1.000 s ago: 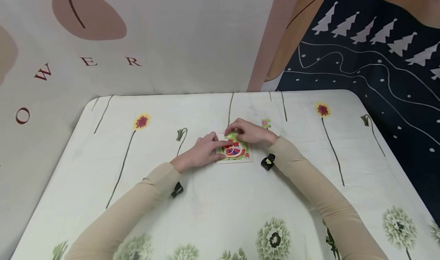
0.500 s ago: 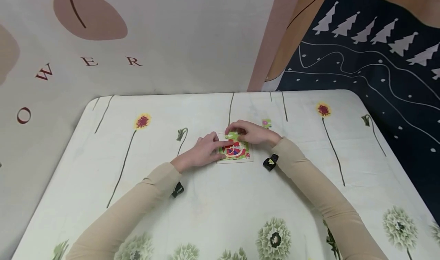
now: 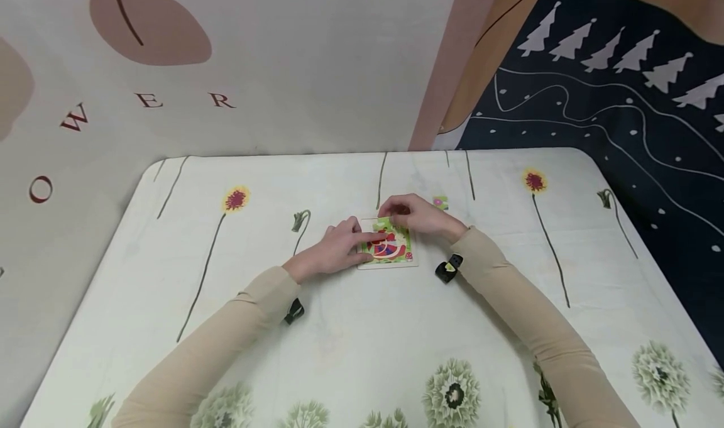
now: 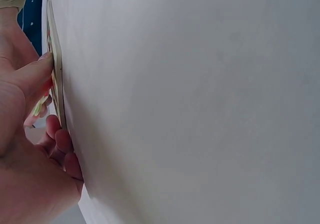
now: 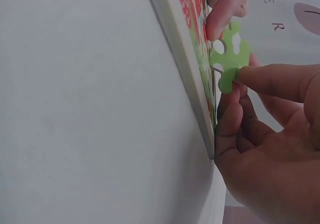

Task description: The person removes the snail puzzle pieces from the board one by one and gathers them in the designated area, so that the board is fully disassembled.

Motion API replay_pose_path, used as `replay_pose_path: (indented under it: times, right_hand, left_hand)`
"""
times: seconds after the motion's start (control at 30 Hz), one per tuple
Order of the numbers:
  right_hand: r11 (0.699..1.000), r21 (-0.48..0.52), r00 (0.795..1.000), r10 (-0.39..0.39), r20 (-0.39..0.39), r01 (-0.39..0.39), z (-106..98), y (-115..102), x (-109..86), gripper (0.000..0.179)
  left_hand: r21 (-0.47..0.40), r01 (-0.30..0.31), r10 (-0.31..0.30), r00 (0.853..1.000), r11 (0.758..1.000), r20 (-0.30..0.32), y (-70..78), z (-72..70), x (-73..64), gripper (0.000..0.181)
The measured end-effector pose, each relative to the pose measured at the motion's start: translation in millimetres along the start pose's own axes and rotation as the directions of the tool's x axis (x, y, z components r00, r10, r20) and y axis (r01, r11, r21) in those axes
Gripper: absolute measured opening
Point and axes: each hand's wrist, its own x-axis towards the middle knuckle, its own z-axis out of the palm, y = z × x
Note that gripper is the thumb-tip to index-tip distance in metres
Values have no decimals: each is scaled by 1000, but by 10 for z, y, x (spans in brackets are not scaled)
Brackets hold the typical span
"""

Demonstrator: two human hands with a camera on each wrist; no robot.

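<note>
A small jigsaw puzzle board [image 3: 390, 266] with a light rim and a red, blue and green picture lies flat towards the back of the table. From its left side, my left hand [image 3: 334, 250] rests on it. The index finger reaches straight over the picture, the thumb presses near the lower left, and the other fingers bend at the board's edge. My right hand [image 3: 423, 217] pinches a green jigsaw piece [image 5: 231, 59] between thumb and fingers at the board's upper part. In the right wrist view that piece stands tilted above the picture.
Another jigsaw piece [image 3: 440, 202], green with a pink flower, lies behind the right hand. A white flower-print cloth [image 3: 362, 327] covers the table. Behind it rises a printed wall hanging [image 3: 317, 70]. Black wrist straps [image 3: 449, 269] show under both sleeves.
My right hand has shifted slightly right and lifted a little, with the green jigsaw piece in its fingers. The left hand has stayed in place on the board.
</note>
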Motion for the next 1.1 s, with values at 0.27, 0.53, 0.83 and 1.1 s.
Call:
replay_pose_path:
  times: [0.27, 0.53, 0.83, 1.1]
  right_hand:
    - [1000, 3, 998, 14, -56, -13, -8, -42, -29, 24]
    - [1000, -22, 997, -3, -81, 1, -83, -61, -138, 24]
    - [1000, -26, 990, -3, -142, -1, -189, -83, -259, 24]
    - [999, -40, 984, 9, -180, -17, -314, 8, -401, 23]
  left_hand:
    - [6, 10, -10, 1000, 1000, 20, -3, -10, 12, 50]
    - [3, 11, -11, 1000, 1000, 22, -1, -21, 14, 51]
    - [-27, 24, -23, 999, 999, 33, 6, -31, 48, 51]
    - [-49, 47, -46, 998, 998, 32, 8, -43, 63, 52]
